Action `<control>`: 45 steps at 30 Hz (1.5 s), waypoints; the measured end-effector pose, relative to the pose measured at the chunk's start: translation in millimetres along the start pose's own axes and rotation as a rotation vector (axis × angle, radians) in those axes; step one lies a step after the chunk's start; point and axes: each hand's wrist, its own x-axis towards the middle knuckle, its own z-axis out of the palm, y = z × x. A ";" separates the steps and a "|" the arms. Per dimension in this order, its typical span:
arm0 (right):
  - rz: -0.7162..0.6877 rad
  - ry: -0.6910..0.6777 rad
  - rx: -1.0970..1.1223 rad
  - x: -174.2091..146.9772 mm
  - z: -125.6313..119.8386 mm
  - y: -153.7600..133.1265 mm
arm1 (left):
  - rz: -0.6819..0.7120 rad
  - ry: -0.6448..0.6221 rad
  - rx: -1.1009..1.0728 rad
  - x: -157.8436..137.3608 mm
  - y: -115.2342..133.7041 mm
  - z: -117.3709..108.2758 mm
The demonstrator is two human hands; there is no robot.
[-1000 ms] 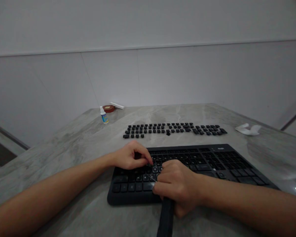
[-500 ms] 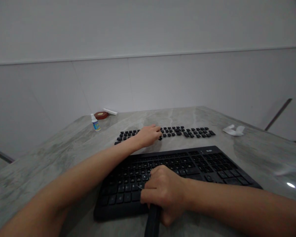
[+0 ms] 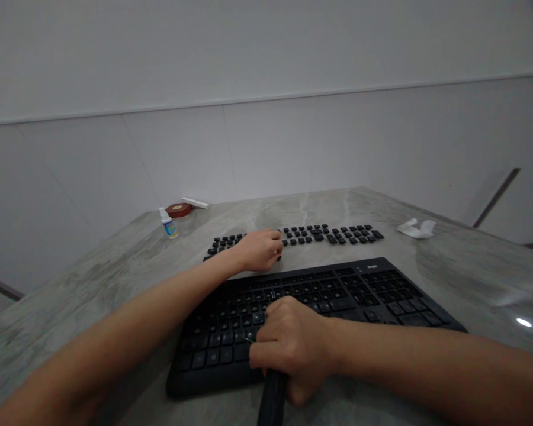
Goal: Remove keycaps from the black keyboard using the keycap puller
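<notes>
The keyboard (image 3: 350, 290) lies flat on the tabletop (image 3: 48, 331), its near left corner towards the person. Many positions across its middle and far rows look bare of caps, with small pale centres, while the nearest row at its left end has caps on.

Of the 2 hands, the right hand (image 3: 288, 349) is closed around a black-handled tool (image 3: 272, 399) above the keyboard's near edge, and 1 thin wire (image 3: 249, 339) sticks out over the keys. The left hand (image 3: 258, 250) is past the keyboard's far edge, fingers curled down beside the loose keycaps (image 3: 318, 238); I cannot tell whether it grips a cap or has just let go.

Those caps stand in rows beyond the keyboard, roughly parallel to it. The step in hand looks like setting a cap down in these rows. The next move seems to call for freeing the left fingers without nudging neighbouring caps, with the tool kept steady over the keyboard.

Far left of the keyboard are a spray bottle (image 3: 169, 225), a reddish-brown box (image 3: 178, 209) and a white strip (image 3: 196, 203); beyond its far right corner, a crumpled white tissue (image 3: 417, 231).
</notes>
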 end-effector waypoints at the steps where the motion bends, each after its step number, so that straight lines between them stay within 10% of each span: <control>1: -0.001 0.004 0.001 0.1 -0.4 -0.1 | -0.006 0.004 -0.006 -7.0 -0.4 -2.6; 19: 0.033 0.125 0.201 -0.7 -1.4 -3.2 | -0.050 0.056 -0.345 -26.9 -2.1 20.1; 40: -0.002 0.129 0.114 -3.6 2.2 -1.0 | 0.069 0.534 -0.948 -32.4 4.7 23.4; 45: -0.004 0.103 0.108 -3.6 1.6 -1.1 | 0.014 0.630 -0.775 -32.0 1.5 22.1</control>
